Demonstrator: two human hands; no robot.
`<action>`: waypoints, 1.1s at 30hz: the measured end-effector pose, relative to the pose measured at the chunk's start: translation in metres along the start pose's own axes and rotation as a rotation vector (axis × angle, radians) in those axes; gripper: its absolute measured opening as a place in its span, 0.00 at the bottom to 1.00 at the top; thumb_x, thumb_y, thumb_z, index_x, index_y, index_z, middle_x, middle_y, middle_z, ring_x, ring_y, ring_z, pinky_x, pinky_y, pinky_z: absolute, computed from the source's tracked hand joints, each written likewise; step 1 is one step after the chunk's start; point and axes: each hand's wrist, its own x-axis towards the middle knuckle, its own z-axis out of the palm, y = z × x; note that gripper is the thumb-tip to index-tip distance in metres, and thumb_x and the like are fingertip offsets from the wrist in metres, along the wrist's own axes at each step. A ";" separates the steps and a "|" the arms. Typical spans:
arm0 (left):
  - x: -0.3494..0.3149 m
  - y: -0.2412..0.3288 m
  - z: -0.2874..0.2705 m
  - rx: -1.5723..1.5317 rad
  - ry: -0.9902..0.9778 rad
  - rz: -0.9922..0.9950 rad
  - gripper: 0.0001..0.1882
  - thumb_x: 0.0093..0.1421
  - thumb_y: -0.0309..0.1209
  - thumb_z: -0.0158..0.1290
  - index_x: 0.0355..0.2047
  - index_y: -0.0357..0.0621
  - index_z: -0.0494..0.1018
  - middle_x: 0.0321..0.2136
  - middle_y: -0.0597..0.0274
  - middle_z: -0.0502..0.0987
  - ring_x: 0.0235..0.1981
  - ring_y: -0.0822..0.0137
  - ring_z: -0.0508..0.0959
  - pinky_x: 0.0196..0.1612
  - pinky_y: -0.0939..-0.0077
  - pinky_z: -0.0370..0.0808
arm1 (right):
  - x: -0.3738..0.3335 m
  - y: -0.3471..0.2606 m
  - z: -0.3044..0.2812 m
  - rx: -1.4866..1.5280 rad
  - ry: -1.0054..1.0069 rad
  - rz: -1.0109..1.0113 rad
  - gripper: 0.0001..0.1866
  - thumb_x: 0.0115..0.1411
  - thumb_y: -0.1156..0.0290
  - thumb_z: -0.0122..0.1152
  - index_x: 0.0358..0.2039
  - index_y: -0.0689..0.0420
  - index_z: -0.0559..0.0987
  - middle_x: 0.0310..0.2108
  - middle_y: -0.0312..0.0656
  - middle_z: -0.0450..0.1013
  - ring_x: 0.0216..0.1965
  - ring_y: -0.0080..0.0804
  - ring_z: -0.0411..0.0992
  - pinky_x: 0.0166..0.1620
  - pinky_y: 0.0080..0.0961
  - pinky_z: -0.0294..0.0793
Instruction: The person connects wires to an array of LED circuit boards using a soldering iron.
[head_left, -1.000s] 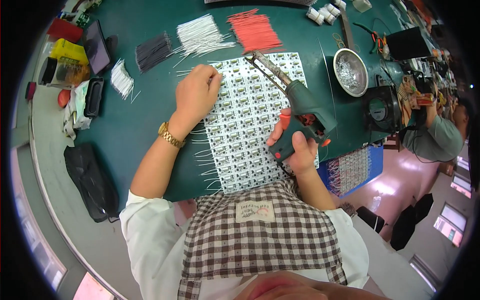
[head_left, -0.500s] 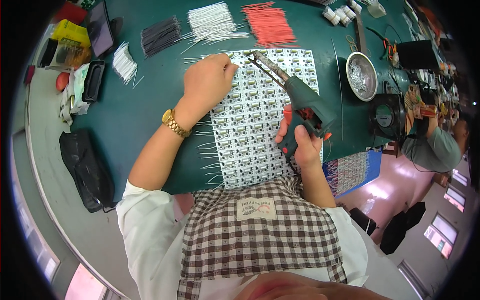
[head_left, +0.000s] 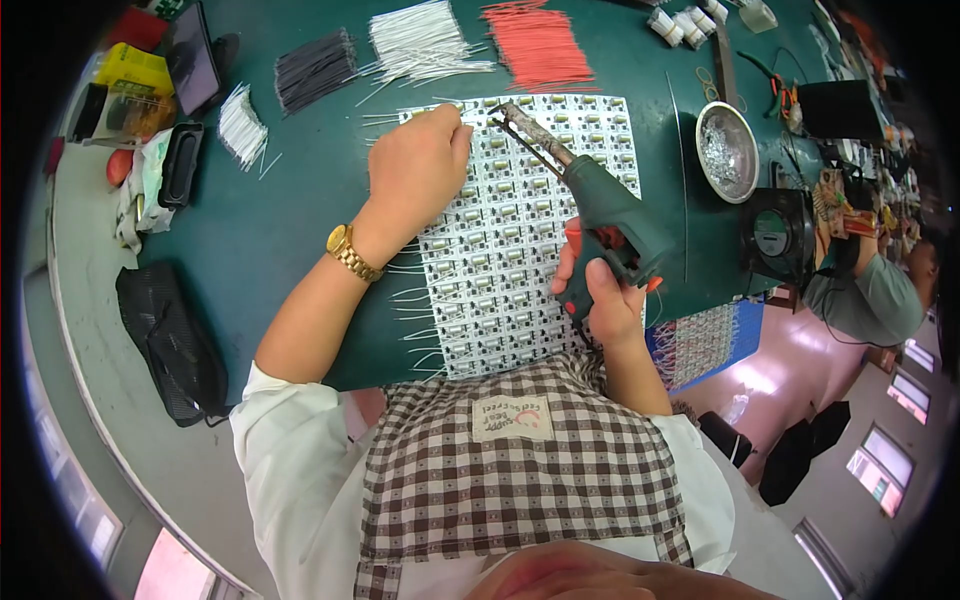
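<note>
My right hand (head_left: 603, 300) is wrapped round the handle of a dark green soldering gun (head_left: 612, 205), its fingers by the red trigger. The gun's metal tip points up and left, over the upper rows of a white panel of small circuit boards (head_left: 510, 235). My left hand (head_left: 415, 165), closed in a pinch, rests at the panel's upper left, just left of the tip. Whatever its fingertips hold is hidden by the hand. Thin white wires (head_left: 408, 310) stick out along the panel's left edge.
Bundles of black wires (head_left: 315, 72), white wires (head_left: 420, 40) and red wires (head_left: 538, 48) lie across the back. At right stand a metal bowl (head_left: 727, 150) of silvery bits and a black round-fronted device (head_left: 775, 230). A black mesh pouch (head_left: 170, 340) lies left. Another person's sleeve (head_left: 865, 300) shows far right.
The tip of the soldering gun has shifted slightly left, closer to my left hand's fingertips. My left hand keeps its pinch in nearly the same place.
</note>
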 end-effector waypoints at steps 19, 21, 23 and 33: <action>-0.002 -0.003 0.005 0.012 0.047 0.017 0.09 0.57 0.35 0.53 0.24 0.44 0.71 0.20 0.56 0.74 0.22 0.53 0.74 0.23 0.63 0.69 | 0.002 0.002 -0.002 -0.193 -0.068 0.011 0.16 0.59 0.69 0.53 0.45 0.65 0.70 0.25 0.41 0.71 0.23 0.24 0.69 0.27 0.20 0.68; -0.002 -0.003 0.005 0.013 0.053 0.023 0.09 0.57 0.35 0.53 0.24 0.44 0.71 0.20 0.56 0.74 0.21 0.53 0.74 0.23 0.63 0.69 | 0.002 0.003 -0.003 -0.201 -0.073 0.015 0.16 0.59 0.69 0.53 0.45 0.65 0.70 0.25 0.41 0.71 0.23 0.24 0.69 0.27 0.20 0.68; -0.002 -0.003 0.005 0.011 0.058 0.032 0.09 0.57 0.35 0.53 0.24 0.44 0.71 0.20 0.56 0.74 0.21 0.53 0.74 0.23 0.63 0.69 | 0.001 0.004 -0.003 -0.210 -0.078 0.016 0.16 0.59 0.69 0.53 0.45 0.65 0.70 0.25 0.41 0.71 0.23 0.24 0.69 0.27 0.20 0.68; -0.003 -0.002 0.005 0.031 0.059 0.045 0.10 0.57 0.35 0.52 0.24 0.44 0.70 0.20 0.56 0.73 0.21 0.52 0.73 0.23 0.62 0.68 | 0.003 -0.003 0.003 -0.313 -0.083 -0.023 0.13 0.61 0.70 0.48 0.44 0.64 0.69 0.23 0.39 0.70 0.22 0.21 0.68 0.26 0.19 0.67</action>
